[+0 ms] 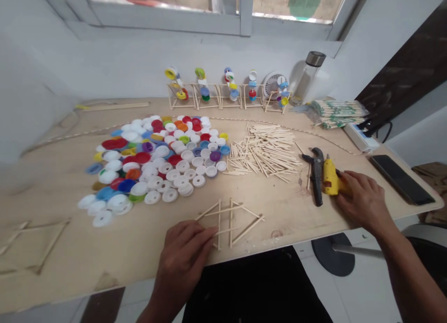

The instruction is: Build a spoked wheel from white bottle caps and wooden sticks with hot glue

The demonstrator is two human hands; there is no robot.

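My left hand rests on the table's near edge, fingers pressed onto the left end of a flat stick frame glued from thin wooden sticks. My right hand lies over the handle of a yellow glue gun at the right, fingers curled around it. Black pliers lie just left of the gun. A loose pile of wooden sticks sits beyond the frame. Many coloured and white bottle caps spread over the table's left middle.
Several finished stick stands with caps line the back wall, beside a small fan and a glass bottle. A packet of sticks, a power strip and a phone lie at right. Another stick frame lies far left.
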